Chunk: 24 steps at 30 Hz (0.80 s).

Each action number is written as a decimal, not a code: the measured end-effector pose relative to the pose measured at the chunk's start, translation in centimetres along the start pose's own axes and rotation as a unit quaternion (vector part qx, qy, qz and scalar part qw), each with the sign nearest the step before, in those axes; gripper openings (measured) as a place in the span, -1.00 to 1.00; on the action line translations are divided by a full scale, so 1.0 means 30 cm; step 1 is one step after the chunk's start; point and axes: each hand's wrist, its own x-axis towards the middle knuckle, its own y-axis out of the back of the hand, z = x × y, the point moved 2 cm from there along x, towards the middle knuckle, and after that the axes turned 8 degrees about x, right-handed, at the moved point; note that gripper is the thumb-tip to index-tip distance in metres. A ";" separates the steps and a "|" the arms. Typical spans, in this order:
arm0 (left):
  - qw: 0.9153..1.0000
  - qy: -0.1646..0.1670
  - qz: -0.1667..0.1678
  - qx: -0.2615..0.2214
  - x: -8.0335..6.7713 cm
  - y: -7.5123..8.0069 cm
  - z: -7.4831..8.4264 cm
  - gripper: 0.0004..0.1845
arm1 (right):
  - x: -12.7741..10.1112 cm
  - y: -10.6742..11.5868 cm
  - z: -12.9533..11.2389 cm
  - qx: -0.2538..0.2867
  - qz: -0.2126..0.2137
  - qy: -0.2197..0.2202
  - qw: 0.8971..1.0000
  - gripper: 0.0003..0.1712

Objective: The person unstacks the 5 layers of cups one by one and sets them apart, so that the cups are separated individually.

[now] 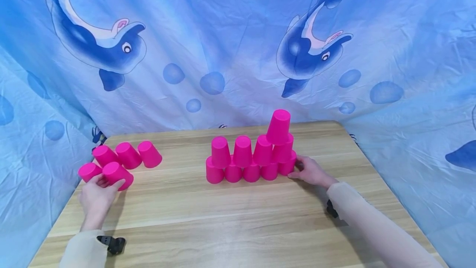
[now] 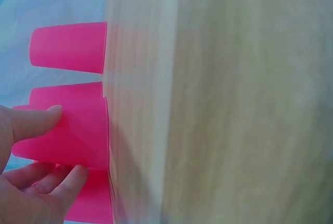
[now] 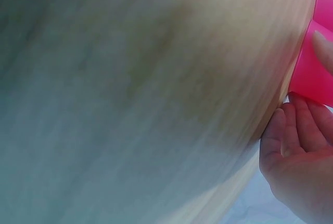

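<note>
Pink cup (image 1: 118,175) gripped by L hand (image 1: 97,195); R hand (image 1: 311,171) touches cup pyramid (image 1: 253,154).

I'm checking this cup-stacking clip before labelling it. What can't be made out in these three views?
- Head view: the left hand covers the near side of the front loose cup, hiding the grip.
- Head view: upper cups overlap the pyramid's bottom row.
- Left wrist view: the lowest cup is cut by the frame edge.
- Right wrist view: blurred table; only a sliver of end cup by the right hand.
</note>
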 end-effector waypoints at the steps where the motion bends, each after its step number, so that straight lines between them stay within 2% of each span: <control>1: 1.000 0.000 0.001 -0.001 0.000 0.000 0.000 -0.29 | 0.000 -0.001 0.001 0.001 0.000 0.001 1.000 -0.18; 8: 1.000 -0.011 0.002 0.006 -0.010 0.015 0.021 -0.25 | -0.004 -0.003 -0.003 0.005 0.000 0.012 1.000 -0.20; 11: 0.999 -0.031 0.017 0.023 -0.023 0.046 0.055 -0.25 | -0.007 -0.004 -0.005 0.003 0.000 0.014 1.000 -0.21; 13: 0.998 -0.048 0.039 0.022 -0.037 0.072 0.094 -0.25 | -0.007 -0.004 -0.003 0.003 -0.001 0.015 1.000 -0.22; 15: 0.996 -0.065 0.057 0.016 -0.053 0.099 0.151 -0.24 | -0.006 -0.003 -0.001 0.004 -0.002 0.018 1.000 -0.22; 19: 0.989 -0.108 0.090 -0.041 -0.112 0.126 0.306 -0.26 | -0.004 -0.003 0.002 0.004 0.002 0.017 1.000 -0.21; 21: 0.983 -0.139 0.097 -0.068 -0.144 0.120 0.393 -0.28 | -0.004 -0.004 0.001 0.002 0.003 0.018 1.000 -0.21; 24: 0.972 -0.197 0.088 -0.097 -0.184 0.082 0.513 -0.31 | -0.005 -0.004 -0.001 -0.003 0.002 0.019 1.000 -0.21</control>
